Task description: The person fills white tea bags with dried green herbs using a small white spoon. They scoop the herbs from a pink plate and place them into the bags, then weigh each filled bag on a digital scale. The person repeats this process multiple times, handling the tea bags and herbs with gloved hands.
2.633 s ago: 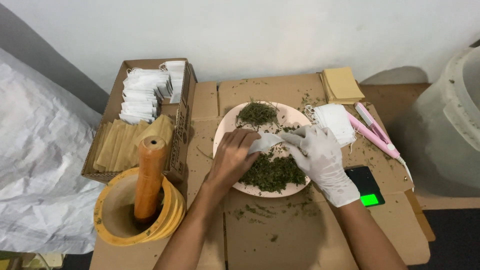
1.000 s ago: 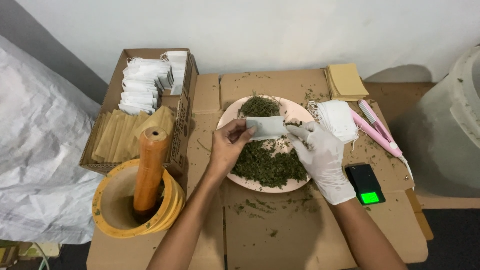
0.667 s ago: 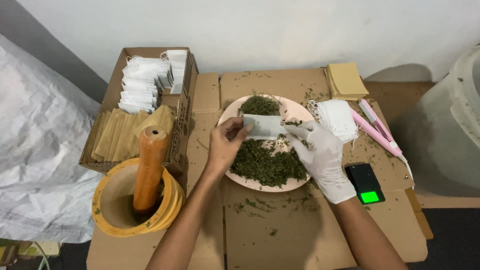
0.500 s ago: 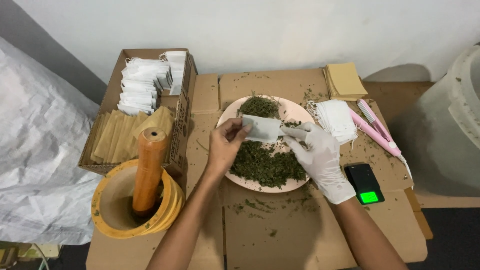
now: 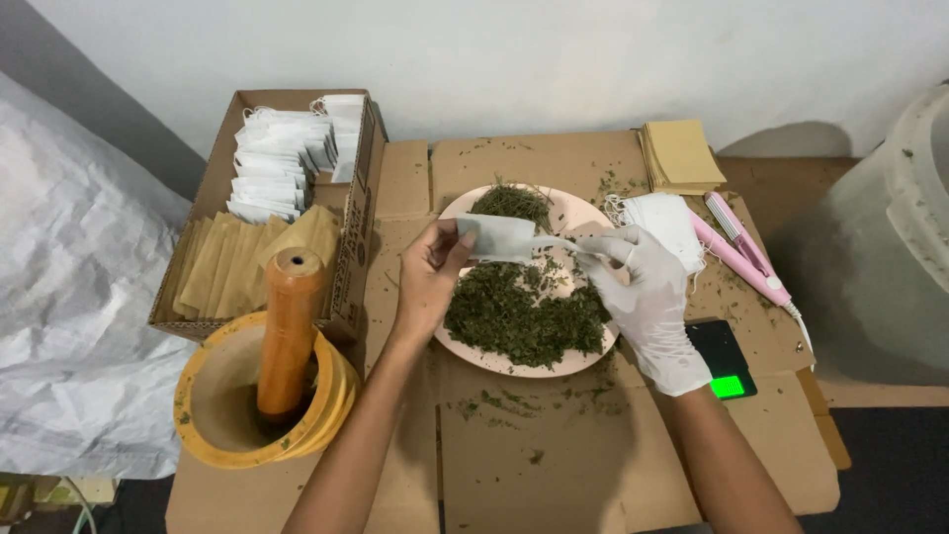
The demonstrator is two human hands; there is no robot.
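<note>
My bare left hand (image 5: pixel 430 277) pinches a small white paper sachet (image 5: pixel 497 237) and holds it above a pale pink plate (image 5: pixel 583 213). The plate carries two heaps of dried green leaves (image 5: pixel 524 314). My right hand (image 5: pixel 647 297), in a white glove, grips a small spoon-like tool (image 5: pixel 559 244) whose end meets the sachet's open side. Both hands hover over the plate's middle.
A yellow mortar (image 5: pixel 259 396) with a wooden pestle (image 5: pixel 287 331) stands at the left. Behind it a cardboard box (image 5: pixel 361 198) holds white and tan sachets. Loose white sachets (image 5: pixel 667 220), tan envelopes (image 5: pixel 682 156), a pink sealer (image 5: pixel 743 247) and a small scale (image 5: pixel 727 358) lie at the right.
The hands rose from the leaf heap; my left hand now holds the sachet up off the plate and my right hand has brought the tool to its opening.
</note>
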